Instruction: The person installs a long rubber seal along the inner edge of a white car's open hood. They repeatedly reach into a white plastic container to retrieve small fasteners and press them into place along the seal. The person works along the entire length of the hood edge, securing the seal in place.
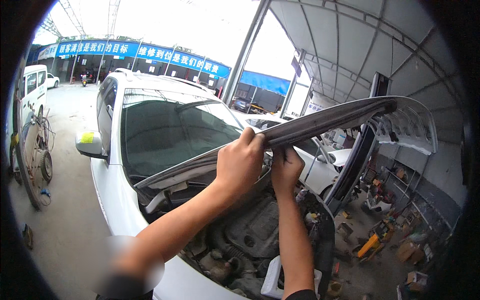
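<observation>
Open-sided repair shed, concrete floor, tools scattered at right. Both my hands hold the front edge of the white car's hood, which stands raised and tilted above the engine bay. Left hand: grip clamped over the edge. Right hand: grip closed on it from beneath. Hood judged partway up; no prop rod can be seen.

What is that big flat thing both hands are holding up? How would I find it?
Find the white car in the middle. Its front lid, the hood, is tipped up over the engine. The left hand and right hand grip its edge; nothing else nearby is long, white and raised.
</observation>
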`<state>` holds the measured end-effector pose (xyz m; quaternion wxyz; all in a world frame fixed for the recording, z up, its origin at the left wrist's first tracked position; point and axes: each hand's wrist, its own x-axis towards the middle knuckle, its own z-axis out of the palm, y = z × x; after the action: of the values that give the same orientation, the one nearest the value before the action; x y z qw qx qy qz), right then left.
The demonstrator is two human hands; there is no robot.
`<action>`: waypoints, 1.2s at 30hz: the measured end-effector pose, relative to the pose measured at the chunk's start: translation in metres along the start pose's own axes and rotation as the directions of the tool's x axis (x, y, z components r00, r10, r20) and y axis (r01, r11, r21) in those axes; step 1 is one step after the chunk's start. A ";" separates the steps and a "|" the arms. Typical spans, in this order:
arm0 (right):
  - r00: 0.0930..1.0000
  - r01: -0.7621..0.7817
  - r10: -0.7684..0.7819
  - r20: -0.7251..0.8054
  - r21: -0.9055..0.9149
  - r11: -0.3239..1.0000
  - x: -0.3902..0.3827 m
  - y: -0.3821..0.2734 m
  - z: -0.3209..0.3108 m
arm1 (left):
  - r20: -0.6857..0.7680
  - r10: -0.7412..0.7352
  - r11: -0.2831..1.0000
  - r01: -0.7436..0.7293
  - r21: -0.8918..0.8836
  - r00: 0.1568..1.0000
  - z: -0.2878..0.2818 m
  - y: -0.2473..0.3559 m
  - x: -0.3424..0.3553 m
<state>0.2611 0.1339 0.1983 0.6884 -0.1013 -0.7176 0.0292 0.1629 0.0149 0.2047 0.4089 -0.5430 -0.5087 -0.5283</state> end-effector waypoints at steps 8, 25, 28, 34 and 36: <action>0.995 0.072 -0.075 -0.062 -0.049 0.996 0.002 -0.011 0.005 | -0.203 -0.009 0.991 -0.018 -0.131 0.979 0.008 -0.005 -0.004; 0.989 -0.086 0.080 0.120 0.041 0.995 0.001 -0.021 -0.023 | 0.166 -0.597 0.339 0.435 -0.834 0.785 0.042 0.025 -0.004; 0.974 -0.176 0.141 0.177 0.202 0.963 -0.013 -0.002 -0.026 | 0.185 -0.670 0.239 0.445 -0.863 0.719 0.051 0.027 -0.006; 0.973 -0.228 0.201 0.118 0.304 0.925 -0.003 -0.021 -0.031 | 0.206 -0.705 0.203 0.472 -0.858 0.679 0.061 0.018 -0.011; 0.994 -0.082 0.068 0.084 0.178 0.981 -0.001 -0.016 -0.028 | 0.149 -0.709 0.195 0.395 -0.898 0.690 0.066 0.024 -0.008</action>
<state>0.2871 0.1152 0.2015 0.6649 -0.0641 -0.7337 0.1244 0.1979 0.0747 0.1917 -0.0875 -0.3592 -0.2469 -0.8957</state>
